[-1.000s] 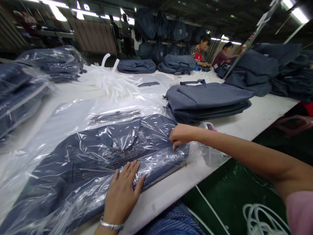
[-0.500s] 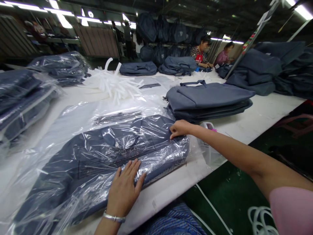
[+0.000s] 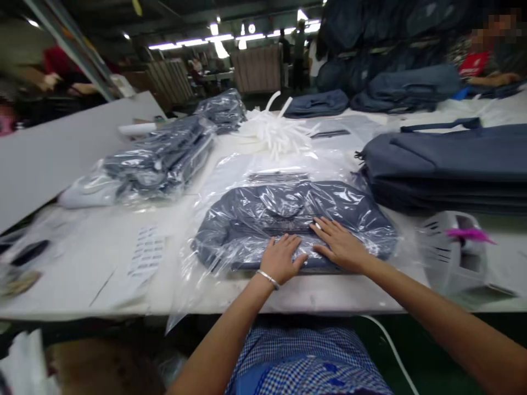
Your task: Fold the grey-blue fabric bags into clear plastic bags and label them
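A dark blue bag (image 3: 247, 206) lies flat inside a clear plastic bag (image 3: 187, 274) on the white table in front of me. My left hand (image 3: 282, 260) rests on the near middle of the wrapped bag, fingers spread, a silver bangle at the wrist. Just to its right, my right hand (image 3: 340, 244) lies palm down on the plastic, fingers stretched out, a ring on one finger. Both hands press the film and hold nothing. Loose plastic spreads past the bag's left end.
Wrapped bags (image 3: 164, 148) are piled at the left. White strips (image 3: 280, 131) heap at the back. A stack of unwrapped blue bags (image 3: 444, 164) stands right, behind a pale plastic holder (image 3: 453, 252) with a pink piece. A label sheet (image 3: 146, 255) lies left; a co-worker (image 3: 489, 55) is at back right.
My view has swung left. My right hand has left the bag's far right end, opened, and come down beside my left hand. My left hand stays flat on the plastic.
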Motion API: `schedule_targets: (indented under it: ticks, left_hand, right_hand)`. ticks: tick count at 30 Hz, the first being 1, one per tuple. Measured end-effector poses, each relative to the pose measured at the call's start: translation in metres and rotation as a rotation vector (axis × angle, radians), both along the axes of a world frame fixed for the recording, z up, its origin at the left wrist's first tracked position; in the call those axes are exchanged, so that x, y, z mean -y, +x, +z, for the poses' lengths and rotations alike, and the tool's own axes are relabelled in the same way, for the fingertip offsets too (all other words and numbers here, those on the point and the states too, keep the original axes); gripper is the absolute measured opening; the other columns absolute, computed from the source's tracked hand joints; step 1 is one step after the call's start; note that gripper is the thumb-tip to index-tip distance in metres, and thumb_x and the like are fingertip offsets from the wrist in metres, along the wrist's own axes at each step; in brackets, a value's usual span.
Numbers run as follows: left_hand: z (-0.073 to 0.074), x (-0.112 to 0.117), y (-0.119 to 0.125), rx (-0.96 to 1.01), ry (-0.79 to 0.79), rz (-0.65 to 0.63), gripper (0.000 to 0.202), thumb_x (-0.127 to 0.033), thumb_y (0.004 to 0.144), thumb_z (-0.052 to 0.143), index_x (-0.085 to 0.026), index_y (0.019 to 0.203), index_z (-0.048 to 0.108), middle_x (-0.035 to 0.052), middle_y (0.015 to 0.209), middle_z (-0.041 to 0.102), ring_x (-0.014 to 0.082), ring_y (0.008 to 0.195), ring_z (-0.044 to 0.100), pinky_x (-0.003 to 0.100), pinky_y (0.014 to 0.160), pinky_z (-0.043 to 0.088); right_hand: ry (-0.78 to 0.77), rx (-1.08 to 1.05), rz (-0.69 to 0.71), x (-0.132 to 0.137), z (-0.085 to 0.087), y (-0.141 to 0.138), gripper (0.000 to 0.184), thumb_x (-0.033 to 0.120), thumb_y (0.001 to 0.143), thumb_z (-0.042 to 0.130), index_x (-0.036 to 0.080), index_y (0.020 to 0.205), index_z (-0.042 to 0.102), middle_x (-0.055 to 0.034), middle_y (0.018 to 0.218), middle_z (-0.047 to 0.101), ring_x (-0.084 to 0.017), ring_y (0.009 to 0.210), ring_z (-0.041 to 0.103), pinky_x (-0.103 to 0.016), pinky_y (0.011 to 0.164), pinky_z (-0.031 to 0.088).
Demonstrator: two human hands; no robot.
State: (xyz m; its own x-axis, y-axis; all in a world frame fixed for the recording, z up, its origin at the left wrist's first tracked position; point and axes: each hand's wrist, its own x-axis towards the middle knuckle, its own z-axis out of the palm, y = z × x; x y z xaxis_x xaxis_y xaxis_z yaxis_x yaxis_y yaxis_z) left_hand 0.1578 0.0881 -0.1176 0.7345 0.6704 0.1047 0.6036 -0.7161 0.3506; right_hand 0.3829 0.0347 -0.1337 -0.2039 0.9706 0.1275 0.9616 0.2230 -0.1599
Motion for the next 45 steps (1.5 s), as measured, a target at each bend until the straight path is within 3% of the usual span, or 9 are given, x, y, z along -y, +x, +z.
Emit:
schedule_targets:
  ticks: [7, 13, 19, 24, 26, 30, 35, 41, 45]
  left_hand:
    - [0.019, 0.018, -0.047, 0.313, 0.264, -0.015, 0.036, -0.023, 0.096, 0.048, -0.025, 0.131, 0.055, 0.0053, 0.136, 0.059, 0.0169, 0.124, 0.055, 0.036, 0.107, 0.044]
    - [0.031, 0.045, -0.149, 0.109, 0.689, 0.445, 0.053, -0.032, 0.087, 0.065, -0.022, 0.137, 0.051, 0.0128, 0.141, 0.054, 0.0319, 0.13, 0.047, 0.053, 0.111, 0.033]
    - [0.042, 0.025, -0.203, -0.106, 0.594, 0.361, 0.036, -0.026, 0.094, 0.051, -0.02, 0.129, 0.057, 0.0095, 0.107, 0.071, 0.0228, 0.094, 0.064, 0.037, 0.086, 0.05]
    - [0.078, -0.007, -0.216, -0.17, 0.555, 0.079, 0.021, -0.025, 0.096, 0.046, -0.021, 0.099, 0.066, 0.0101, 0.131, 0.061, 0.0246, 0.125, 0.052, 0.04, 0.104, 0.042]
    - [0.084, -0.023, -0.222, -0.239, 0.422, -0.049, 0.025, -0.027, 0.099, 0.04, -0.021, 0.1, 0.064, 0.0096, 0.122, 0.066, 0.0222, 0.119, 0.057, 0.039, 0.103, 0.042]
    - [0.079, -0.055, -0.233, -0.28, 0.102, 0.143, 0.031, -0.039, 0.099, 0.034, -0.022, 0.094, 0.06, 0.0027, 0.079, 0.071, 0.0188, 0.073, 0.066, 0.03, 0.07, 0.049]
    - [0.069, -0.096, -0.224, -0.158, -0.194, 0.234, 0.044, -0.052, 0.091, 0.041, -0.02, 0.064, 0.054, -0.0014, 0.058, 0.06, 0.0141, 0.058, 0.057, 0.023, 0.058, 0.039]
    - [0.077, -0.128, -0.242, -0.184, -0.19, 0.305, 0.046, -0.058, 0.085, 0.05, -0.019, 0.062, 0.061, -0.0028, 0.053, 0.06, 0.0116, 0.048, 0.053, 0.022, 0.054, 0.037]
    - [0.1, -0.127, -0.261, -0.19, 0.062, 0.452, 0.039, -0.057, 0.086, 0.05, -0.023, 0.079, 0.069, -0.0018, 0.066, 0.069, 0.0141, 0.06, 0.06, 0.023, 0.059, 0.038]
  right_hand:
    - [0.024, 0.041, -0.003, -0.006, -0.015, 0.013, 0.07, 0.063, 0.095, 0.028, 0.024, 0.152, 0.029, -0.0076, 0.158, 0.027, -0.028, 0.146, 0.023, -0.049, 0.118, 0.023]
    - [0.04, 0.041, -0.002, -0.005, -0.016, 0.011, 0.069, 0.063, 0.095, 0.028, 0.023, 0.151, 0.033, -0.0083, 0.158, 0.027, -0.028, 0.145, 0.025, -0.049, 0.117, 0.024]
    - [0.062, 0.04, 0.0, -0.007, -0.018, 0.011, 0.069, 0.063, 0.095, 0.029, 0.022, 0.149, 0.036, -0.0087, 0.157, 0.028, -0.027, 0.145, 0.026, -0.048, 0.117, 0.025]
    - [0.055, 0.039, -0.003, -0.007, -0.016, 0.009, 0.069, 0.064, 0.095, 0.028, 0.021, 0.148, 0.038, -0.009, 0.157, 0.029, -0.027, 0.144, 0.028, -0.047, 0.117, 0.026]
    - [0.056, 0.032, -0.008, -0.006, -0.016, 0.009, 0.069, 0.064, 0.095, 0.028, 0.022, 0.149, 0.038, -0.0086, 0.157, 0.028, -0.028, 0.144, 0.028, -0.048, 0.116, 0.026]
    - [0.058, 0.015, -0.002, -0.006, -0.017, 0.009, 0.069, 0.064, 0.094, 0.028, 0.023, 0.149, 0.036, -0.0079, 0.157, 0.028, -0.027, 0.144, 0.028, -0.049, 0.116, 0.026]
    - [0.018, 0.017, -0.017, -0.007, -0.017, 0.009, 0.069, 0.064, 0.094, 0.029, 0.023, 0.149, 0.035, -0.0071, 0.158, 0.027, -0.027, 0.144, 0.027, -0.049, 0.117, 0.026]
    - [-0.001, 0.009, -0.037, -0.006, -0.014, 0.007, 0.069, 0.065, 0.094, 0.028, 0.024, 0.148, 0.038, -0.0068, 0.157, 0.029, -0.028, 0.144, 0.028, -0.049, 0.116, 0.028]
    - [0.013, -0.019, -0.035, -0.006, -0.016, 0.008, 0.068, 0.065, 0.093, 0.031, 0.026, 0.149, 0.036, -0.0063, 0.157, 0.03, -0.029, 0.143, 0.029, -0.05, 0.116, 0.027]
